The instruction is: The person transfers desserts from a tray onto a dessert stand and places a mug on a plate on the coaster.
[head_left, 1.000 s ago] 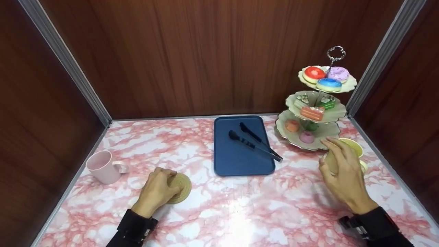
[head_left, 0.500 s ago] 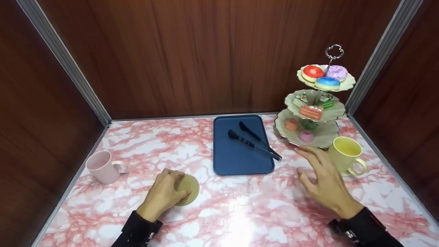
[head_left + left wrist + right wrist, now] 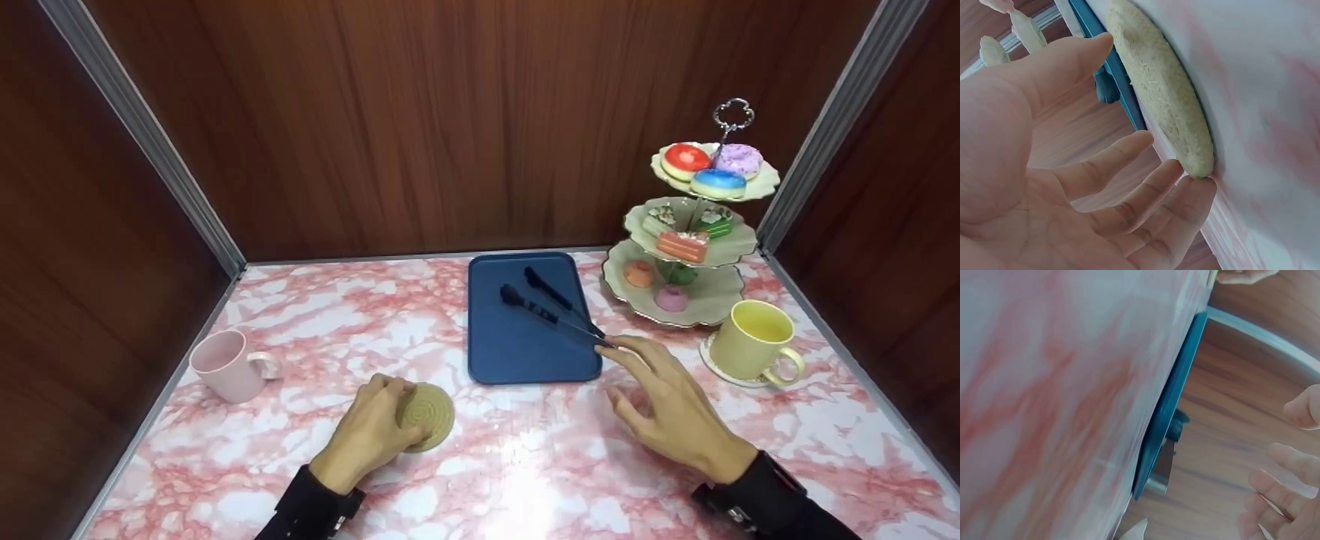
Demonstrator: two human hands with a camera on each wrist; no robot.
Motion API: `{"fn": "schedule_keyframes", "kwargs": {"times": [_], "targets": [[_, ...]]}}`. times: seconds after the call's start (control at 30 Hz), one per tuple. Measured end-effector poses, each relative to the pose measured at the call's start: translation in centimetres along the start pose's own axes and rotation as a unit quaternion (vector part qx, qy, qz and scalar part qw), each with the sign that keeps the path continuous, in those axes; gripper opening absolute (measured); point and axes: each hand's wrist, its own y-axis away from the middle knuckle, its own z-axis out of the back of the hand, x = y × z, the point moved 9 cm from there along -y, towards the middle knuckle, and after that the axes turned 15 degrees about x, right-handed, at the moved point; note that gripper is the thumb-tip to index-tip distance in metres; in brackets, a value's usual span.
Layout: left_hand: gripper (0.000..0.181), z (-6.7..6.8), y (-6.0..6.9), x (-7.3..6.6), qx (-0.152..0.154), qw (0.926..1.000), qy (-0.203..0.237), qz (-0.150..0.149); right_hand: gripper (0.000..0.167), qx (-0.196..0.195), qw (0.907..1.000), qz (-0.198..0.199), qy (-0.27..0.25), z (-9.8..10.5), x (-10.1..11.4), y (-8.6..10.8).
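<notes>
My left hand [image 3: 367,424] holds a round woven tan coaster [image 3: 431,417] by its edges on the table, left of the middle. In the left wrist view, several fingertips touch the rim of the coaster [image 3: 1162,90] and the thumb lies near its other end. My right hand [image 3: 667,409] is above the table with fingers spread and holds nothing. Its fingertips overlap the handle end of black-tipped tongs [image 3: 534,306] in the head view; the right wrist view shows them apart. The tongs lie across a blue tray [image 3: 495,345]. Right of that hand stands a yellow mug [image 3: 739,352] on a pale round coaster [image 3: 712,364].
A pink mug [image 3: 229,367] stands at the left. At the back right is a three-tier stand [image 3: 709,300] with toy doughnuts [image 3: 718,184], cake slices [image 3: 682,247] and small round cakes [image 3: 670,298]. Wooden walls [image 3: 375,135] enclose the marbled table [image 3: 352,300].
My right hand has left the yellow mug and moved left towards the tongs. My left hand and the tan coaster have slid to the right along the table.
</notes>
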Motion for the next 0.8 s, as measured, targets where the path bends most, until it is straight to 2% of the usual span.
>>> {"fn": "schedule_keyframes", "kwargs": {"times": [0.17,0.37,0.6,0.8], "targets": [[0.061,-0.6,0.2,-0.8,0.006,0.9997,-0.004,-0.022,0.06,0.024,0.9997,0.007,-0.001,-1.2,1.2,-0.7],[0.058,-0.8,0.1,-1.8,-0.003,0.9987,-0.006,-0.051,0.06,0.046,0.9988,0.017,0.004,-2.2,2.4,-1.7],[0.059,-1.7,-0.3,-2.8,0.016,0.9982,0.006,-0.058,0.06,0.067,0.9971,0.036,-0.002,-3.4,4.1,-2.7],[0.057,-2.3,-0.2,-4.4,0.013,0.9961,-0.005,-0.087,0.057,0.075,0.9951,0.064,-0.006,-4.3,5.6,-3.2]]}}
